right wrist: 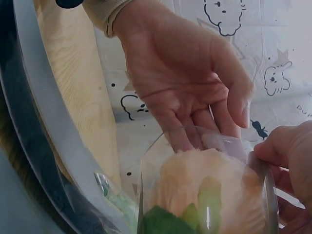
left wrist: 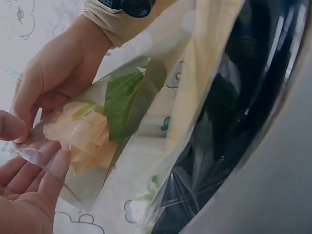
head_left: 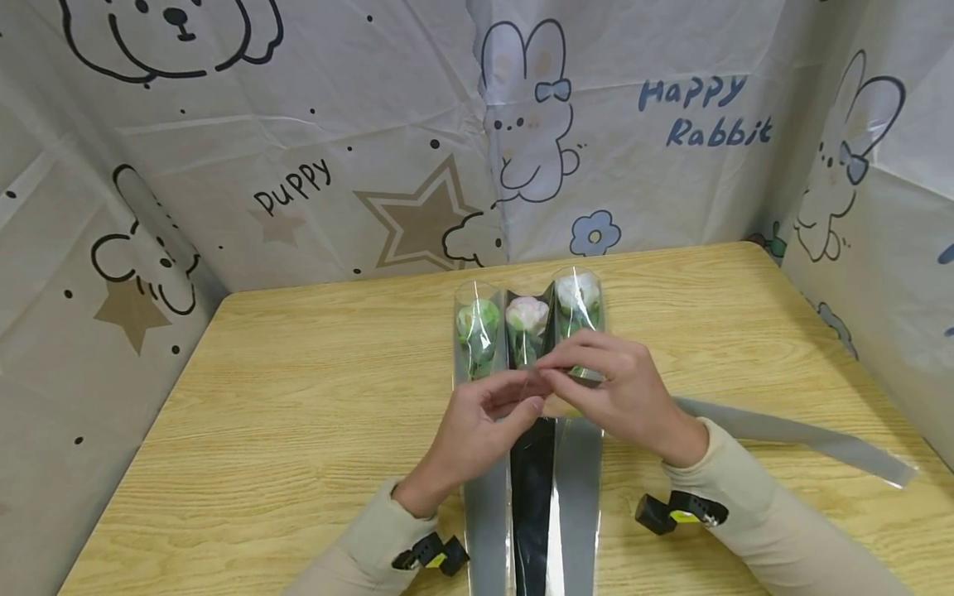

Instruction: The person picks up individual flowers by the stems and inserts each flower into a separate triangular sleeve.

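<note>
A peach-coloured artificial flower [left wrist: 80, 134] with green leaves sits in a clear-fronted flower sleeve [right wrist: 209, 134] with a grey back. In the head view its grey tail [head_left: 797, 432] stretches to the right. My right hand [head_left: 614, 389] pinches the edge of the sleeve's flower end between thumb and fingers. My left hand [head_left: 484, 426] is at the same end; in the right wrist view its fingers [right wrist: 178, 134] lie behind the clear plastic, with the thumb raised off it. Part of the flower is hidden by the hands in the head view.
Three more sleeved flowers lie side by side on the wooden table [head_left: 320, 430]: a green one [head_left: 478, 319], a pale pink one [head_left: 527, 314] in a black sleeve, and a white one [head_left: 577, 294]. Printed cloth [head_left: 402, 99] hangs around the table.
</note>
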A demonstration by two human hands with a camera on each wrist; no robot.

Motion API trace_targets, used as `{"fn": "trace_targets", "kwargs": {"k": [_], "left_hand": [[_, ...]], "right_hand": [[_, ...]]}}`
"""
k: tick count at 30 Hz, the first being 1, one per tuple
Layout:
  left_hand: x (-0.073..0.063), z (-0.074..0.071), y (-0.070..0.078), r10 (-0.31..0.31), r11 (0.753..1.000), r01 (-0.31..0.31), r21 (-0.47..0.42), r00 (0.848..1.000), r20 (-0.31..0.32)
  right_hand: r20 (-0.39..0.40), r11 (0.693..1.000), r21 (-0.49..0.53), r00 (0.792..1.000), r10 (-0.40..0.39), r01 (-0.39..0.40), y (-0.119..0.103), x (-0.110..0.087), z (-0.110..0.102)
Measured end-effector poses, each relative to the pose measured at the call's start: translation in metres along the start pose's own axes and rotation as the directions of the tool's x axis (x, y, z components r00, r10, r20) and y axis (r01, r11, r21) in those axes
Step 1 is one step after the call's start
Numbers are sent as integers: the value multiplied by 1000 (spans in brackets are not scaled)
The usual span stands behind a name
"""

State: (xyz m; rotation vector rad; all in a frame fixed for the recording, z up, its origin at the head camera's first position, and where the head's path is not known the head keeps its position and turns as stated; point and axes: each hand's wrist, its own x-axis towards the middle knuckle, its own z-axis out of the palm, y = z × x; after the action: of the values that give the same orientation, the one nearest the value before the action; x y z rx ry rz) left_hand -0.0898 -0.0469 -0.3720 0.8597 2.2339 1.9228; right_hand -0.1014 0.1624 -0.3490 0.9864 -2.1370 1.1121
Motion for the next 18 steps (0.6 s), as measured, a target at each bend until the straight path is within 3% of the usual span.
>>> {"fn": "trace_targets", "kwargs": {"k": [6,11,13,15,18], "left_hand": [[-3,-4,3,-17,1000,17,16,1000,-5],[-1,-13,1,56,998,-53,35,995,-80],[2,-19,0,105,994,-104,15,983,-148],[6,-25,-2,134,990,-140,-10,962,-239],[12,-32,-6,114,989,-141,-48,925,-364]], "right_hand": [[2,1000,24,1000,-15,15,-7,1,3],[-22,999,21,999,-35,36,-12,4,1],[-39,998,10,998,-55,56,-13,7,-2],[-53,997,0,996,-75,75,-14,13,-6],[-54,994,-17,993,-105,104,-15,24,-13]]}}
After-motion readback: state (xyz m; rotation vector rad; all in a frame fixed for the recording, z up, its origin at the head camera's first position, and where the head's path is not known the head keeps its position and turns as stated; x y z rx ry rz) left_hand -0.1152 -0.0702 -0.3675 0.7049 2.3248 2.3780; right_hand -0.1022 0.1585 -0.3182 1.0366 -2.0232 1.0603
